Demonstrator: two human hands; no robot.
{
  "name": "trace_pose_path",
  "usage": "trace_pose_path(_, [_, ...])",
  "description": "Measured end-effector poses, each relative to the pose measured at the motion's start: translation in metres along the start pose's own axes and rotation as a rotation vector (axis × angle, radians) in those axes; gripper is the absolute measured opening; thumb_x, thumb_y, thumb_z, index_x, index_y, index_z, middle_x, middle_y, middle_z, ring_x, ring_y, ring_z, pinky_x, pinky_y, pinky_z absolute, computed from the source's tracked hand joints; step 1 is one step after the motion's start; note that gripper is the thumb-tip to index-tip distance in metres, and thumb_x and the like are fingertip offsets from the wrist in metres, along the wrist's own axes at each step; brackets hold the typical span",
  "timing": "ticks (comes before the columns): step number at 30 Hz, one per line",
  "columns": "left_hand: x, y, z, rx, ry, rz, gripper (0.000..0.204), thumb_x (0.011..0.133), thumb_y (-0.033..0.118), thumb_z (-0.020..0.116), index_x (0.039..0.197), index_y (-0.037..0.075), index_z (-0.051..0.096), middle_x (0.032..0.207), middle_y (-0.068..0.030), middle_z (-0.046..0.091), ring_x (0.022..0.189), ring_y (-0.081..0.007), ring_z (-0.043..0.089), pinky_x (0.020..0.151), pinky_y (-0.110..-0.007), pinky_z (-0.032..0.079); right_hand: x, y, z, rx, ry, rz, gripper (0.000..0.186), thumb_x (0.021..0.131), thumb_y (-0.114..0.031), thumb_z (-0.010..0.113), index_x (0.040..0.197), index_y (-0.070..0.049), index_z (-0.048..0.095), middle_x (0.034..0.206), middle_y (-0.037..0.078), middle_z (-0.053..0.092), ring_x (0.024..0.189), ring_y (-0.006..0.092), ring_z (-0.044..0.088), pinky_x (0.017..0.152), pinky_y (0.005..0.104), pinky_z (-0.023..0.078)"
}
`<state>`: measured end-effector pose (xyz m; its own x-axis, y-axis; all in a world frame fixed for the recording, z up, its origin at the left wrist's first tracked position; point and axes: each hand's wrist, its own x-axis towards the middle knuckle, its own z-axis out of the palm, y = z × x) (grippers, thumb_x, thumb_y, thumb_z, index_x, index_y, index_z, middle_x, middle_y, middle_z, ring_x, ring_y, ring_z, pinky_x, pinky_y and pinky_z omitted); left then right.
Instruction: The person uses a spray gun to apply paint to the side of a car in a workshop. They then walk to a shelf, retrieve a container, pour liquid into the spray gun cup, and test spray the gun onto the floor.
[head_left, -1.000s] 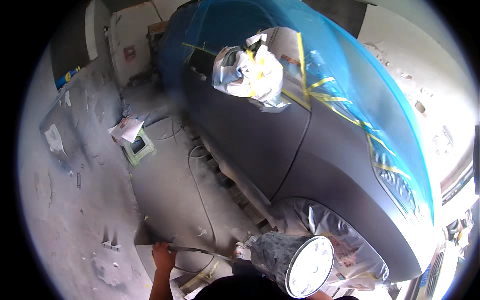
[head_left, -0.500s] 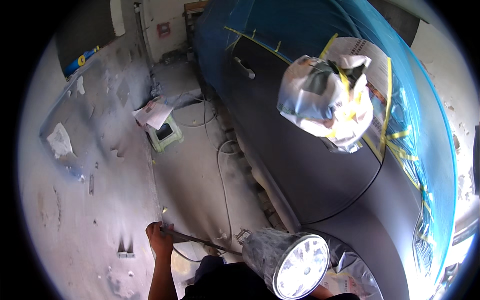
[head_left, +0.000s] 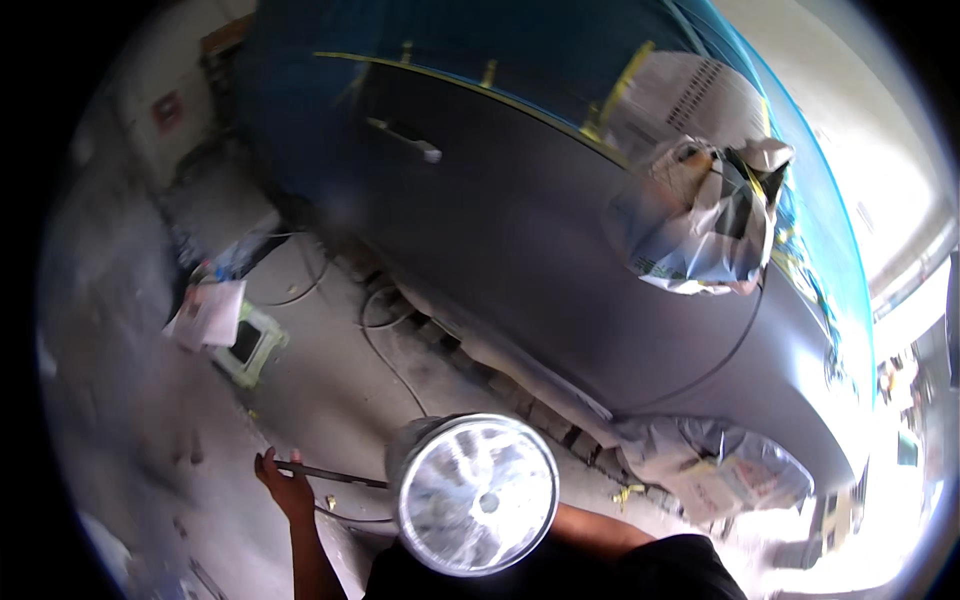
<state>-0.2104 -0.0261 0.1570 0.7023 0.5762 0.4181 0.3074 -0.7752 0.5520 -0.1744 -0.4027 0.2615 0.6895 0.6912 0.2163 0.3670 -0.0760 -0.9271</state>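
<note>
Low in the view, my left hand (head_left: 287, 488) is closed around a dark hose (head_left: 345, 478) that runs right to behind a round cup. The plastic-wrapped cup of a spray gun (head_left: 478, 495) stands in front of my body, its shiny silver lid facing up at me. My right forearm (head_left: 605, 530) reaches in from the right and goes under the cup. That cup hides the hand and its fingers, along with the gun's body. Beyond them is the dark grey side of a car (head_left: 520, 240), its door handle (head_left: 405, 140) at the upper left.
Blue film (head_left: 300, 110), yellow tape and paper (head_left: 690, 95) mask the car. A crumpled bag-like wrap (head_left: 705, 225) covers its mirror area. Plastic and paper (head_left: 715, 470) cover the wheel. A small pale green stool (head_left: 250, 345) bears paper sheets. A thin hose (head_left: 385, 360) trails on the floor.
My view has turned right, so the stool and car door sit further left. The spray gun's cup has shifted left toward my left hand, its lid facing me more squarely. The right forearm shows more.
</note>
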Motion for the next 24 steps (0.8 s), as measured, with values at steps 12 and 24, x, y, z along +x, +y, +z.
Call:
trace_pose_path(12, [0.201, -0.058, 0.079, -0.135, -0.119, 0.048, 0.046, 0.090, 0.029, 0.060, 0.119, -0.002, 0.043, 0.127, -0.0234, 0.038, 0.117, -0.0360, 0.041, 0.100, -0.043, 0.035, 0.164, 0.066, 0.013, 0.144, 0.144, -0.110, 0.050, 0.074, -0.008, 0.062, 0.121, 0.000, 0.049, 0.116, 0.021, 0.054, 0.106, 0.0387, 0.051, 0.093, 0.0426, 0.040])
trace_pose_path(24, [0.346, -0.085, 0.161, -0.080, -0.437, 0.193, 0.041, 0.088, 0.028, 0.063, 0.110, -0.003, 0.047, 0.105, -0.0199, 0.052, 0.098, -0.0318, 0.052, 0.087, -0.039, 0.042, 0.314, 0.084, -0.010, 0.116, 0.327, -0.047, 0.049, 0.077, -0.018, 0.062, 0.117, 0.006, 0.049, 0.121, 0.025, 0.051, 0.111, 0.0413, 0.050, 0.096, 0.0443, 0.039])
